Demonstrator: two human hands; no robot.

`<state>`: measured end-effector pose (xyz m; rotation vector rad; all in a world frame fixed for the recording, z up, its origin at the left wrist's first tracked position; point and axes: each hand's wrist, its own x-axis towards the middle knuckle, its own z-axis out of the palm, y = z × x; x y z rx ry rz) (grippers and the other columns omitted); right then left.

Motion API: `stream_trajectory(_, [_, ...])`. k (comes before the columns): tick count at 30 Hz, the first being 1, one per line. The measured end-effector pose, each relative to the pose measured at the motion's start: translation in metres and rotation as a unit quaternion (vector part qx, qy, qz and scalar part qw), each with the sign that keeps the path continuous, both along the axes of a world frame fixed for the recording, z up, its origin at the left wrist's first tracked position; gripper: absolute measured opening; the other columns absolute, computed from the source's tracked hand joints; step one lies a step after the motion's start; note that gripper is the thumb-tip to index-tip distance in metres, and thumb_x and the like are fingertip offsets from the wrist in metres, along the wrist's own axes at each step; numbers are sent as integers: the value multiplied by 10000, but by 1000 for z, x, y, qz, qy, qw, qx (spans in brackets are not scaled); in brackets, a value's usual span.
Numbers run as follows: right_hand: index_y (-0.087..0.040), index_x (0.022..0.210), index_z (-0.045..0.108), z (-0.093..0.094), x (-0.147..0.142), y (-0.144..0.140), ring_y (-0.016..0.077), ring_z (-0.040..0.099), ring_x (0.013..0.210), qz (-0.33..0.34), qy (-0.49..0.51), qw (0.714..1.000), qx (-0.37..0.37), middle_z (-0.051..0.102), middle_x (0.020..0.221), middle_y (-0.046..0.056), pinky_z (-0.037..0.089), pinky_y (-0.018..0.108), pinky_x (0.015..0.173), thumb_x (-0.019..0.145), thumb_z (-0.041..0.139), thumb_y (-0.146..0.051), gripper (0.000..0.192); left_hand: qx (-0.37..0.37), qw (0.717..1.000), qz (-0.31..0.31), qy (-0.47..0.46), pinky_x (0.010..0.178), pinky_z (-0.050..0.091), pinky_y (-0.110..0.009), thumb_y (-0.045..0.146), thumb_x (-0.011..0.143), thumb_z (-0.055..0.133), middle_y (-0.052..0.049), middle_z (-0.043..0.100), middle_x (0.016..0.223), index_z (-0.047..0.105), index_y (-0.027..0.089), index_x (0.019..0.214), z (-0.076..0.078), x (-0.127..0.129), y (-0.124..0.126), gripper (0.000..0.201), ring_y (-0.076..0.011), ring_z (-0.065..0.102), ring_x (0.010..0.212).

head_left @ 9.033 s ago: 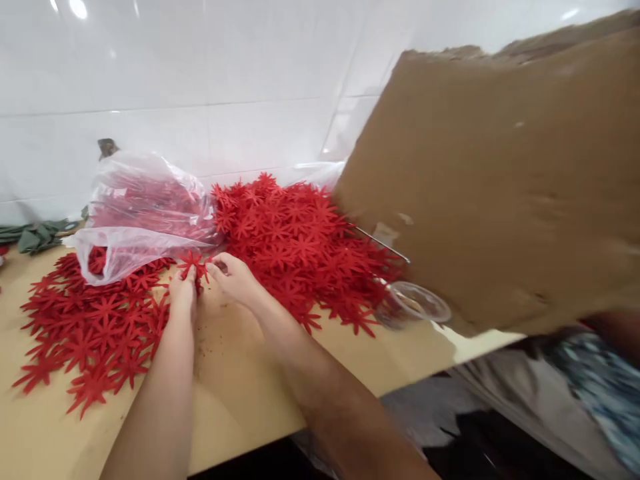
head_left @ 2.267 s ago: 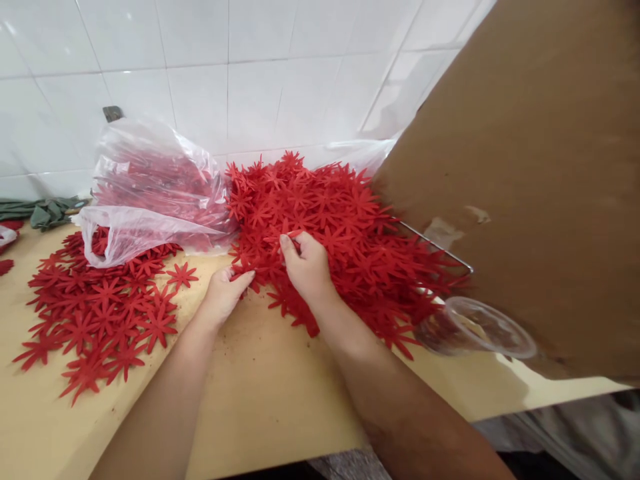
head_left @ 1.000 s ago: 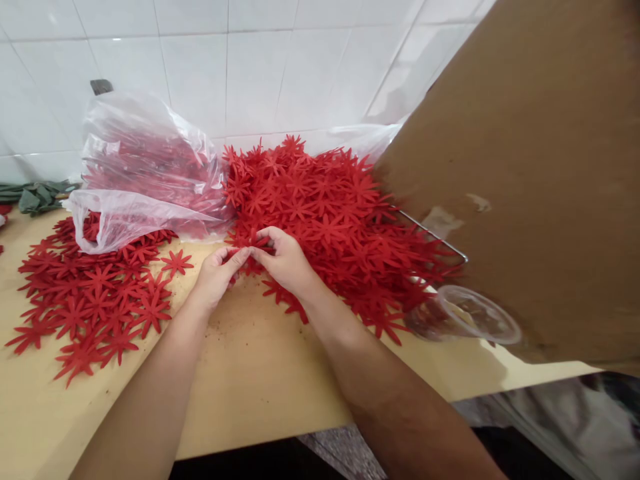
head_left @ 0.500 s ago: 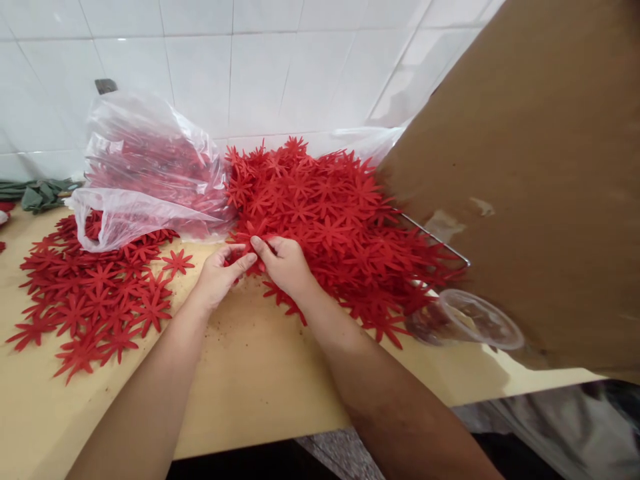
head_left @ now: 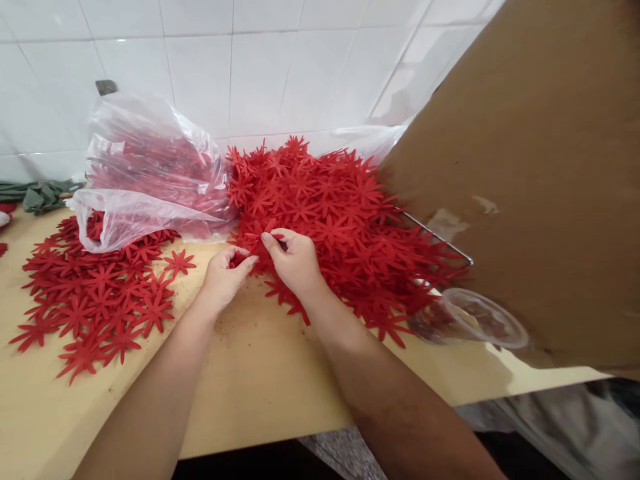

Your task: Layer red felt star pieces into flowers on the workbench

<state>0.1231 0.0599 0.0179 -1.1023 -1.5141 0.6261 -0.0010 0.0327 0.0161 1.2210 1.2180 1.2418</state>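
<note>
I'm watching both hands working at the near edge of the big heap of red flowers point(head_left: 330, 220) on the table point(head_left: 260, 380). The left hand point(head_left: 224, 275) is curling its fingers and thumb around a red flower point(head_left: 239, 259) — pinching it lightly. The right hand point(head_left: 295, 261) is lying on the heap, fingers bent into the flowers; I cannot tell whether it is gripping one. A plastic bag point(head_left: 145, 177) is sitting just left of the heap — more flowers point(head_left: 95, 300) spread flat beside it

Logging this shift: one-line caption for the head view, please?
Left hand and right hand pinch red flower cutouts at a big pile's edge.
</note>
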Motion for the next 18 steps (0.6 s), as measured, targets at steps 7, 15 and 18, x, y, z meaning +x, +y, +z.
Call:
stream_trajectory(7, [-182, 585, 510, 5, 0, 1, 86, 411, 501, 51, 93, 993, -56, 462, 531, -37, 356, 246, 529, 659, 571, -299, 152, -1, 999, 24, 30, 497, 298, -189, 206, 638, 586, 60, 469, 560, 540, 159, 689, -1, -2, 3, 83, -49, 373, 492])
stream_trajectory(15, [-186, 592, 496, 9, 17, 7, 75, 371, 436, -29, 160, 985, -60, 431, 467, -56, 317, 229, 457, 661, 613, -423, 273, 34, 995, 71, 68, 630, 387, -216, 255, 677, 597, 6, 564, 689, 591, 144, 784, -2, -8, 5, 154, -83, 482, 620])
stream_trajectory(18, [-179, 555, 483, 6, 15, 7, 60, 342, 439, -2, 159, 984, -82, 412, 468, -63, 318, 224, 471, 641, 627, -464, 331, 63, 990, 94, 85, 685, 404, -233, 292, 666, 625, -28, 586, 805, 594, 145, 959, -7, -11, 8, 329, -99, 503, 694])
